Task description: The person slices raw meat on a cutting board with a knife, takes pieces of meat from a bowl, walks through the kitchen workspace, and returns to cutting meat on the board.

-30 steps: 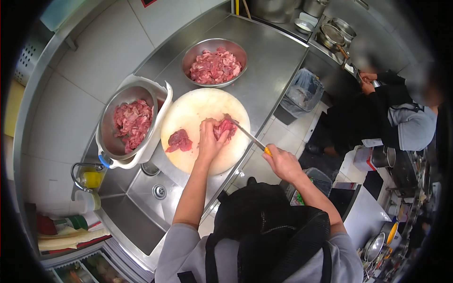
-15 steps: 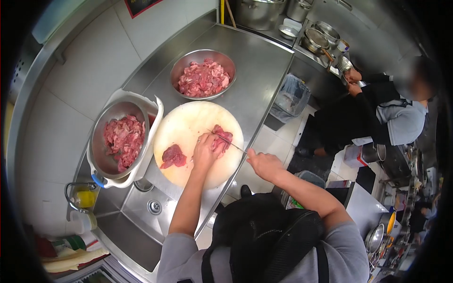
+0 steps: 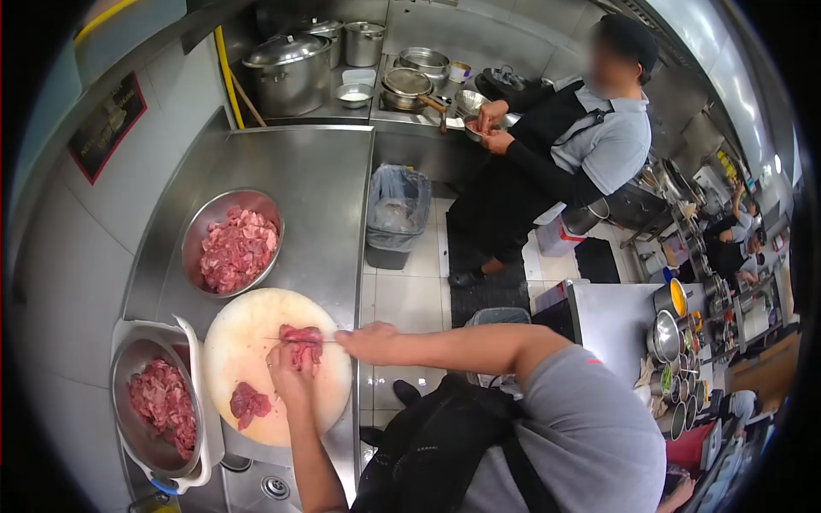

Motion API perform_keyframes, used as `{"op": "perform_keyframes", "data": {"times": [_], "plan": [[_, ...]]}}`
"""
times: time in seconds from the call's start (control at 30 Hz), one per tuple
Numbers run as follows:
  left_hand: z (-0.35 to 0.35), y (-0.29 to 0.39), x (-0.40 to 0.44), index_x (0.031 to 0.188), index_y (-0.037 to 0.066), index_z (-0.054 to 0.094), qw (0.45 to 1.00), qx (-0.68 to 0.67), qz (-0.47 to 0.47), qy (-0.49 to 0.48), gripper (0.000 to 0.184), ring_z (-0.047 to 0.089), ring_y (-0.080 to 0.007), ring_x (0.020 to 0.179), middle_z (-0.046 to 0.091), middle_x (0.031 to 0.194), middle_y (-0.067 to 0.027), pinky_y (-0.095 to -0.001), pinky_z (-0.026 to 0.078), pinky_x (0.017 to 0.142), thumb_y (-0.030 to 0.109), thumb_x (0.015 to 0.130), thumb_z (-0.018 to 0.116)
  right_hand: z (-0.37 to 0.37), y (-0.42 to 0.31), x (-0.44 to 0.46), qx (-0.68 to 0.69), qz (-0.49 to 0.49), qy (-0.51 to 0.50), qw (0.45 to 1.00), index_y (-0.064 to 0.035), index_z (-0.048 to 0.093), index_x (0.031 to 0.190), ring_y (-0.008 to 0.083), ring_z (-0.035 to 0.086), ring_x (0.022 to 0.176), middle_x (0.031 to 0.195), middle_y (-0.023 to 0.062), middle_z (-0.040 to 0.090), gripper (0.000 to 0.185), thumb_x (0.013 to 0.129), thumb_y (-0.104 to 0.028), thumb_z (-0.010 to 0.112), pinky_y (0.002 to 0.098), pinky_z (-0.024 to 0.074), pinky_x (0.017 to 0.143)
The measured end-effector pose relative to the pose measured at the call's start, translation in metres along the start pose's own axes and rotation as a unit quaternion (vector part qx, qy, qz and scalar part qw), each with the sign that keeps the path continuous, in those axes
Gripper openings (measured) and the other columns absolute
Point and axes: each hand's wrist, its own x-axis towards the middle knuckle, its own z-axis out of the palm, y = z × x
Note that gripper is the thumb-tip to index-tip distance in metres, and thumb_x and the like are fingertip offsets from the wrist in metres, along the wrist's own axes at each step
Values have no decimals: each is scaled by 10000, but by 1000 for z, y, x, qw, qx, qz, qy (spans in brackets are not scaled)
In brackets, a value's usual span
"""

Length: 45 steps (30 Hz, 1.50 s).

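Note:
On the round white cutting board (image 3: 227,342) lies a piece of raw meat (image 3: 301,332), with my left hand (image 3: 291,374) pressed on its near side, fingers curled over it. My right hand (image 3: 368,343) grips the handle of a knife (image 3: 328,342) whose thin blade lies across that meat, close to my left fingertips. A second, darker chunk of meat (image 3: 249,404) rests on the board left of my left hand. Beyond the board stands a steel bowl (image 3: 195,229) of cut meat. Another steel bowl (image 3: 122,376) of meat sits in a white tub (image 3: 208,436) at the left.
A sink drain (image 3: 274,487) shows at the near edge. Right of the steel counter (image 3: 321,188) stands a lined bin (image 3: 398,205). A co-worker (image 3: 547,162) in a black apron works with both hands at the far counter. Lidded pots (image 3: 291,81) stand at the back.
My view has swung right and up, so the board and bowls appear farther left and lower. Both hands stay at the same piece of meat, the knife across it.

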Motion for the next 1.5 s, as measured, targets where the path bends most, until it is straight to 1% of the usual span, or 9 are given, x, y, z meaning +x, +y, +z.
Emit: {"op": "perform_keyframes", "data": {"times": [0.4,0.47,0.8,1.0,1.27,1.33,1.4,1.47,1.5], "plan": [[3,-8,-3,1034,12,717,1000,21,11,11,228,611,-397,1070,677,1098,-165,-495,516,955,50,836,824,-17,-11,6,-10,6,-52,999,-31,549,1326,460,739,1148,1207,266,748,287,1071,-127,459,595,567,986],[4,-7,-2,1040,12,720,1000,23,7,11,235,611,-398,1073,679,1099,-167,-494,517,957,51,834,826,-7,-20,33,9,-25,10,1000,-24,545,1282,470,744,1127,1169,264,752,254,1066,-130,462,596,582,947],[5,-4,-4,1021,17,716,1000,-4,-20,21,226,621,-393,1068,705,1100,-167,-490,518,960,39,822,821,-11,5,10,-17,-7,-47,999,-18,533,1285,468,745,1120,1196,258,745,259,1060,-141,493,587,590,927],[3,-3,-7,1004,28,711,999,0,-21,36,209,627,-388,1049,703,1072,-166,-489,514,942,21,817,804,-12,30,-23,17,-7,-59,998,-38,517,1316,467,697,1233,1268,302,703,320,1103,-275,539,595,558,993],[-18,10,-40,986,58,701,998,3,-52,18,191,637,-386,942,676,1032,-152,-499,517,895,29,826,803,-16,39,-35,-12,-1,-82,997,-53,496,1358,484,719,1136,1200,268,730,384,1110,-340,552,601,569,964],[-24,22,-35,988,59,698,997,-29,-78,-10,180,636,-376,957,661,1017,-152,-492,513,897,60,845,808,-14,40,-39,10,16,-71,997,-73,518,1341,475,732,1097,1162,265,741,353,1122,-349,491,607,574,946],[-33,32,-35,1092,45,671,996,-16,-85,-9,279,617,-385,1016,637,1079,-181,-506,510,917,108,868,825,11,59,-36,15,-30,-13,999,-115,543,1325,472,732,1074,1111,272,747,339,1127,-346,394,604,566,935],[-29,14,-40,1159,15,611,990,-79,-115,26,409,615,-360,1009,608,1105,-183,-461,519,889,175,893,878,-5,42,-44,-28,-21,-23,999,-102,531,1322,471,737,1035,1071,241,761,317,1110,-338,540,607,566,915],[-22,-5,-43,1149,5,602,990,-72,-102,64,431,617,-339,1004,604,1089,-176,-437,525,869,194,896,895,-8,37,-46,-54,-18,-20,998,-93,534,1290,463,740,1031,1060,245,761,321,1121,-366,527,597,570,907]]}}
